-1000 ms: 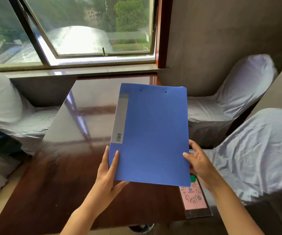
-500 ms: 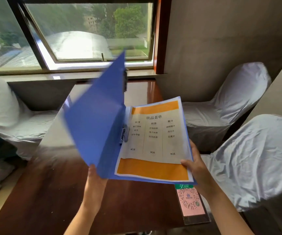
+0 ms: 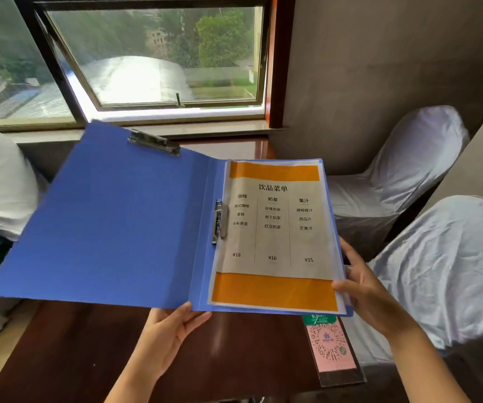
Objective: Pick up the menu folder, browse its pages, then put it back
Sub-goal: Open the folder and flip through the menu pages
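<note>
Blue plastic menu folder (image 3: 112, 222) lies spread open above the dark wooden table (image 3: 95, 350). Left hand (image 3: 166, 334) grips its bottom edge by the spine; right hand (image 3: 363, 289) pinches its orange-banded menu page (image 3: 275, 234) at the lower right corner.

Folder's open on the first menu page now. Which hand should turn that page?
Probably the right hand: its fingertips already sit at the menu page's free edge, while the left hand props the blue folder under its spine.
</note>
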Available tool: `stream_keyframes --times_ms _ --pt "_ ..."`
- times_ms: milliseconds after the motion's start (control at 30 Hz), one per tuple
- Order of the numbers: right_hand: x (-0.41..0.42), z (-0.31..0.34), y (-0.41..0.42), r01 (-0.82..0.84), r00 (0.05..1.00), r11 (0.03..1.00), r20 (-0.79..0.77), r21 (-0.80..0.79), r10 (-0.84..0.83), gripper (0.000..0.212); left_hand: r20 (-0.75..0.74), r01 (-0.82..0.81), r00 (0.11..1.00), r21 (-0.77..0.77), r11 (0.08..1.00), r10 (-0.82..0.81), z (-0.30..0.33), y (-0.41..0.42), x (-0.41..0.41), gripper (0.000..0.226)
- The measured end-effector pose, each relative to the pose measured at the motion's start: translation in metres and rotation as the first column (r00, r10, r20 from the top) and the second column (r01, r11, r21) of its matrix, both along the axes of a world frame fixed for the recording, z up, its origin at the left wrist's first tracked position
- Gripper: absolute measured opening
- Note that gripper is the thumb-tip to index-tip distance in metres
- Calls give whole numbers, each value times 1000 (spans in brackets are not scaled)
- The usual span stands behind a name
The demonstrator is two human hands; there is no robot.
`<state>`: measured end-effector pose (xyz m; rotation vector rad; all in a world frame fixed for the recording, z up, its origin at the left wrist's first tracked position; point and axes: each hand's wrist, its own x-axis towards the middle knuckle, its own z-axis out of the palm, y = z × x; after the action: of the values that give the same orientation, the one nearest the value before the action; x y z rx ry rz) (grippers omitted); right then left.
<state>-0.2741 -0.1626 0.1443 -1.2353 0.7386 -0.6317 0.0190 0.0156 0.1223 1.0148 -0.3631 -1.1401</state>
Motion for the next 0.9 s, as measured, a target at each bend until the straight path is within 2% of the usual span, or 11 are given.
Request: stream_keyframes --times_ms 133,433,500,567,600,633,700,733,767,833,900 --pt "0 6 -3 16 997 996 -72 -90 -23 89 -14 -17 1000 11 1000 17 -1 -1 2 31" --pt "18 7 -5 133 968 948 -166 -289 -186 64 -129 15 992 50 999 -8 -9 -1 -5 33" --pt "22 6 -6 158 955 941 -195 -299 -223 54 -140 13 990 59 998 -5 -10 0 -6 32" --pt "28 7 -5 199 938 933 -217 -299 -269 54 -148 16 989 65 998 -7 -11 1 -7 32" --pt "31 8 -4 215 907 913 -275 -346 -318 60 -149 20 989 67 998 -10 -11 1 -8 33" --pt "35 9 -3 211 836 874 -383 -437 -394 71 -149 23 989 69 997 -13 -11 1 -9 34" --pt "42 8 -2 59 556 764 -614 -643 -560 97 -149 30 989 66 997 -20 -10 1 -14 38" --pt "46 7 -1 -52 429 721 -668 -691 -609 105 -151 33 988 61 998 -23 -10 1 -16 39" --pt "52 6 0 -137 363 705 -698 -696 -618 109 -153 37 988 52 998 -29 -10 0 -20 40" --pt "67 3 5 -230 365 691 -719 -685 -591 104 -154 45 987 39 998 -38 -10 -2 -26 37" --pt "89 4 18 -288 433 658 -708 -695 -558 87 -146 49 988 41 998 -43 -10 -5 -31 36"
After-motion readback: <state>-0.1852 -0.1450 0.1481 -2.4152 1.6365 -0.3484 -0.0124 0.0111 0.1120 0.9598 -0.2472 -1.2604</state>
